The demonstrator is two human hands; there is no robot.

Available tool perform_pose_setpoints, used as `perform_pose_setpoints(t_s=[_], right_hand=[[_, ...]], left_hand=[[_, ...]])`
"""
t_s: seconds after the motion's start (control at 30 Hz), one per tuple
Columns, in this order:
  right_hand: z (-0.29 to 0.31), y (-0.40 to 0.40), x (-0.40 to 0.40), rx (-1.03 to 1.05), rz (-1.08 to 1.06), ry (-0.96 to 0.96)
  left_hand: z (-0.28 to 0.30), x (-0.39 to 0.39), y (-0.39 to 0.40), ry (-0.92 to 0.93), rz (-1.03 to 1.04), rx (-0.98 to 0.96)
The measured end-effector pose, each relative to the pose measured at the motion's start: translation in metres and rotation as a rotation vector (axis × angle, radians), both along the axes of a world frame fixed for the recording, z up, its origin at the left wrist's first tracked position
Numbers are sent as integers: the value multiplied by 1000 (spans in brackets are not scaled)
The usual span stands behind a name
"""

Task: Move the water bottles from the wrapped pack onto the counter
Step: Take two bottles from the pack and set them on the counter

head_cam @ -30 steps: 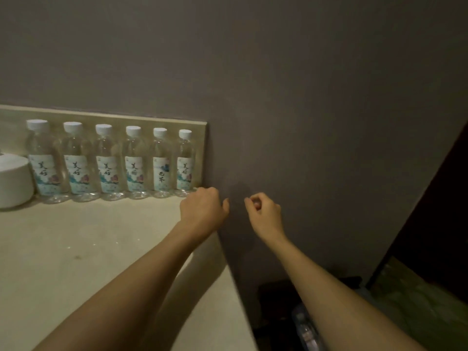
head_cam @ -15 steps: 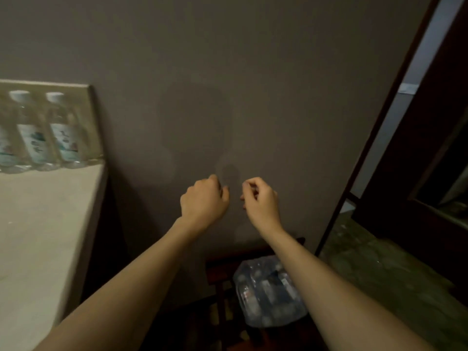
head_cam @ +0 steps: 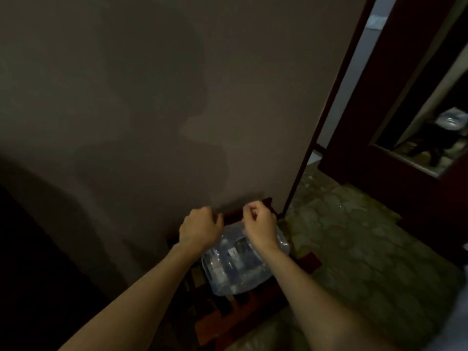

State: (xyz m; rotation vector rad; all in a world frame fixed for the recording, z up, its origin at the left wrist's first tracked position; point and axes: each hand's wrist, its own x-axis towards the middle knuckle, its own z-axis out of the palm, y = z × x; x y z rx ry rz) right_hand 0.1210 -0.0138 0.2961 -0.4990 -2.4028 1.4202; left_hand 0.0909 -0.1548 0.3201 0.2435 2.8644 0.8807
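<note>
You face a big grey wall (head_cam: 152, 97). Low down, the wrapped pack of water bottles (head_cam: 235, 267) sits on a dark red wooden stand (head_cam: 228, 315). Above it, your left hand (head_cam: 200, 230) and right hand (head_cam: 259, 228) are curled, holding nothing

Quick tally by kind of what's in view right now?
Hands: 2, left hand, right hand
Wrapped pack of bottles: 1, bottle count inside unclear
Dark red slatted stand under it: 1
Total: 4
</note>
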Motion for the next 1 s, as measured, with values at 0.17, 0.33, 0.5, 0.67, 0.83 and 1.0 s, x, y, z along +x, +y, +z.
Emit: perform_pose_setpoints(t_s=[0.17, 0.33, 0.5, 0.67, 0.83, 1.0], right_hand=[[-43, 56, -15, 43, -72, -269], [-73, 82, -38, 45, -112, -418], [-109, 81, -48, -16, -64, -532], [-145, 83, -62, -50, 21, -690], [-179, 82, -81, -120, 105, -861], [-212, 88, -91, -172, 186, -986]], left_hand=[[-58, -29, 41, -170, -49, -8], [-111, -48, 57, -289, -89, 56], [-151, -56, 58, -465, -65, 155], [-185, -65, 57, -590, -14, 157], [-210, -73, 61, -698, 68, 122], [-228, -81, 81, -705, 173, 152]])
